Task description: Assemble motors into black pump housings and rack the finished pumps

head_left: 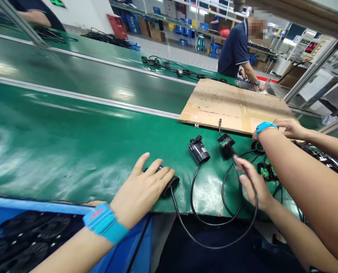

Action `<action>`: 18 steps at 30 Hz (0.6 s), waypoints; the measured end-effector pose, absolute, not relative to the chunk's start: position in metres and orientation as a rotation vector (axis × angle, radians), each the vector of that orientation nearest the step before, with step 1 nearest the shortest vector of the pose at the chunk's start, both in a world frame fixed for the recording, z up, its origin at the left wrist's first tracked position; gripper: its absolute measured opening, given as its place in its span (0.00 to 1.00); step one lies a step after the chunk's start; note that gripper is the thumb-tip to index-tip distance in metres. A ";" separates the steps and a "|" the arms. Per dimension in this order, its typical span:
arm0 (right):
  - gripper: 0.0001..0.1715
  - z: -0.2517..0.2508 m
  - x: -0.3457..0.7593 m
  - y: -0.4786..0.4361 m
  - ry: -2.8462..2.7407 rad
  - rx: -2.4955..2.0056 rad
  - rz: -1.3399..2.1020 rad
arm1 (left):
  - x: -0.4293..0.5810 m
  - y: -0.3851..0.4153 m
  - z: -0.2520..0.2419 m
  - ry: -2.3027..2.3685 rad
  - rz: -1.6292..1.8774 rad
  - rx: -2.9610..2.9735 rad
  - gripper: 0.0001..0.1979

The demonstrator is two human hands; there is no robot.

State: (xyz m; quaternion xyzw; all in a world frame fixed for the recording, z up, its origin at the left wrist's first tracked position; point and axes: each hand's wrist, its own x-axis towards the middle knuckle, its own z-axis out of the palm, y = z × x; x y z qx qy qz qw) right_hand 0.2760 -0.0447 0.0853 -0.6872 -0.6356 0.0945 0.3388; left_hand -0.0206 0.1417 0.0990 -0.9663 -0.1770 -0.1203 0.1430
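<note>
My left hand (142,193) reaches palm down over a black plastic housing (173,185), its fingers spread across the top and its thumb hidden. A black cable (214,248) runs from the housing's open end in a loop to my right hand (252,184). My right fingers close around this cable just below a small black box (226,146) with a green circuit board showing inside. Between my hands, a second black housing (200,150) lies on the green bench mat (80,144), its own cable trailing toward the right.
A co-worker's arms (288,163) cross in from the right, above more boards and cables. A cardboard sheet (222,100) covers the bench's far side. A blue bin (72,204) of black parts stands at lower left. Another person (234,49) works beyond the bench.
</note>
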 end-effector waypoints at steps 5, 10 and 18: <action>0.39 0.071 0.260 -0.072 -2.052 -1.857 0.060 | 0.019 0.161 0.091 -0.425 -0.157 -2.819 0.20; 0.37 0.078 0.264 -0.068 -2.026 -1.899 -0.103 | 0.031 0.169 0.096 -0.619 -0.320 -2.906 0.28; 0.25 0.078 0.278 -0.009 -1.830 -2.362 -0.490 | 0.023 0.187 0.068 -1.009 -0.505 -3.103 0.34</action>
